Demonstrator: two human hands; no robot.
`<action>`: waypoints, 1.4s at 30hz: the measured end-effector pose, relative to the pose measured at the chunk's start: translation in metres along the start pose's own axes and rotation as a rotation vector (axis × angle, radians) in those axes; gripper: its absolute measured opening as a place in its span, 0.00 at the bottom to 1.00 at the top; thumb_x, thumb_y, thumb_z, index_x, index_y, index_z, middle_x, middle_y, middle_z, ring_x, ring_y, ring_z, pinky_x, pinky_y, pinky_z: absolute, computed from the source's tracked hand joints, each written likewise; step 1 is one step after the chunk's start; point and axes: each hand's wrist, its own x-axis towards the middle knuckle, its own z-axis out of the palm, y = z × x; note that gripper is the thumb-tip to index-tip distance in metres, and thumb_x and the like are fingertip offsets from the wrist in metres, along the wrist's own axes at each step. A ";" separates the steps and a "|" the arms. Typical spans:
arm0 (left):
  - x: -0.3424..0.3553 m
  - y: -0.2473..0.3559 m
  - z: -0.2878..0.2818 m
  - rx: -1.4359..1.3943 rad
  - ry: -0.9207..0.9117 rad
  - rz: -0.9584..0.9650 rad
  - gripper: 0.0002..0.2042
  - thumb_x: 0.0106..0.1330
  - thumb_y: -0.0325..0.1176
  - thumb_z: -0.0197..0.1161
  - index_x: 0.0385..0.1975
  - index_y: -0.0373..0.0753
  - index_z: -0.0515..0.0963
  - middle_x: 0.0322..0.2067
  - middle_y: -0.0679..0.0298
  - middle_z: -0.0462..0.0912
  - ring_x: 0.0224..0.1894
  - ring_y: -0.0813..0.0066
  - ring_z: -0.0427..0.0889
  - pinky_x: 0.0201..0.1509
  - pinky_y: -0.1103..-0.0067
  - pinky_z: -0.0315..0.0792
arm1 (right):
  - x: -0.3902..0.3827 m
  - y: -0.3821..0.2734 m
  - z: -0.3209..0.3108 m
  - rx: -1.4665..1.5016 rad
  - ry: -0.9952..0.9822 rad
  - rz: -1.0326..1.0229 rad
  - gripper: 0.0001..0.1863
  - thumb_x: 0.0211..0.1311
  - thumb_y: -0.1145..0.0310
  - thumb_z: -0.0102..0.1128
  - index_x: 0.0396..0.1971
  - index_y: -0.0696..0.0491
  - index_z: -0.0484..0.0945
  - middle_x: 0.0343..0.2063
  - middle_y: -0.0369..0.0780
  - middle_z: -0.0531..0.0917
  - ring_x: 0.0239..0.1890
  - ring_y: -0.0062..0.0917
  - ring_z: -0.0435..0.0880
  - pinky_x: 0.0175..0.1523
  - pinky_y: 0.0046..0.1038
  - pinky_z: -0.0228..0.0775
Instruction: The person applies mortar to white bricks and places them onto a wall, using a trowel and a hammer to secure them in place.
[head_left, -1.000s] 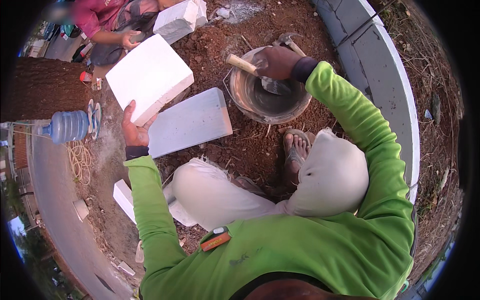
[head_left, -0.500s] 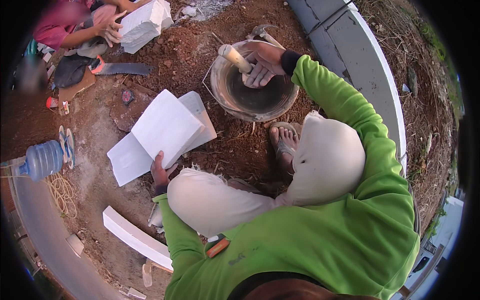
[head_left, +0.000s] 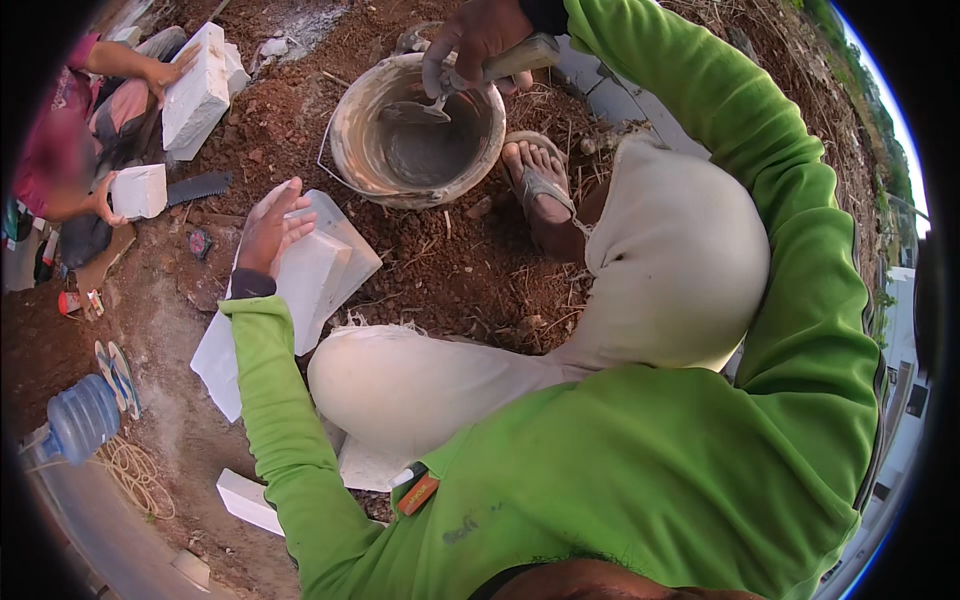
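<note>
My right hand (head_left: 478, 42) is closed on a trowel, near where its worn handle (head_left: 525, 57) meets the metal neck. The trowel's blade (head_left: 413, 112) hangs inside a bucket (head_left: 345, 140) smeared with grey, above wet grey mortar (head_left: 425, 155). My left hand (head_left: 272, 228), fingers extended, is at the far left edge of a white block (head_left: 310, 275); whether it touches the block is unclear. Beneath that block lie other pale pieces, one a flat white slab (head_left: 215, 365) sticking out at the left.
A co-worker at the far left has hands on a large white block (head_left: 195, 95) and a smaller one (head_left: 140, 191). A saw blade (head_left: 200, 187) lies beside them. A water jug (head_left: 82, 418), sandals (head_left: 118, 375) and coiled rope (head_left: 135, 475) are at left.
My right hand has taken hold of the trowel and tilted its handle to the right. My left hand has moved from the block's near edge to its far left side. The co-worker now holds a smaller block.
</note>
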 end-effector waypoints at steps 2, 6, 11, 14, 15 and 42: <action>0.037 -0.009 0.015 -0.250 -0.263 -0.159 0.47 0.62 0.55 0.73 0.75 0.41 0.56 0.64 0.44 0.67 0.60 0.47 0.77 0.65 0.58 0.74 | -0.014 -0.027 -0.012 -0.035 0.030 0.325 0.20 0.64 0.61 0.63 0.55 0.49 0.80 0.34 0.43 0.87 0.36 0.26 0.86 0.43 0.30 0.80; 0.046 -0.032 0.062 -0.558 -0.481 -0.328 0.38 0.66 0.43 0.72 0.70 0.40 0.58 0.66 0.44 0.65 0.67 0.47 0.71 0.67 0.42 0.71 | -0.005 -0.014 0.015 -0.167 0.336 0.481 0.21 0.55 0.62 0.63 0.47 0.58 0.80 0.24 0.47 0.85 0.28 0.36 0.89 0.31 0.39 0.82; 0.065 -0.055 0.090 -0.309 -0.181 -0.143 0.20 0.70 0.34 0.65 0.60 0.44 0.69 0.53 0.61 0.82 0.50 0.66 0.85 0.45 0.66 0.83 | -0.001 0.023 0.031 -0.455 0.359 0.352 0.18 0.45 0.64 0.67 0.37 0.58 0.84 0.28 0.52 0.85 0.37 0.50 0.86 0.47 0.44 0.79; 0.040 -0.003 0.106 -0.097 0.028 -0.060 0.21 0.65 0.30 0.64 0.58 0.41 0.70 0.47 0.63 0.82 0.44 0.69 0.86 0.39 0.65 0.84 | -0.002 0.066 0.030 -0.390 0.474 0.226 0.18 0.48 0.62 0.68 0.37 0.57 0.84 0.30 0.50 0.86 0.37 0.48 0.87 0.47 0.45 0.79; 0.033 0.014 0.106 -0.143 0.040 0.011 0.22 0.63 0.29 0.64 0.58 0.41 0.70 0.47 0.63 0.82 0.42 0.70 0.86 0.35 0.68 0.86 | -0.010 0.075 0.027 -0.383 0.539 0.171 0.17 0.50 0.61 0.69 0.37 0.57 0.84 0.30 0.50 0.86 0.37 0.48 0.87 0.47 0.46 0.78; 0.133 0.133 0.094 0.240 0.587 -0.080 0.19 0.61 0.30 0.66 0.53 0.31 0.79 0.40 0.59 0.87 0.40 0.72 0.84 0.47 0.74 0.77 | 0.202 0.170 -0.021 -0.268 0.673 -0.072 0.18 0.63 0.65 0.59 0.51 0.54 0.83 0.27 0.46 0.86 0.28 0.40 0.89 0.32 0.40 0.81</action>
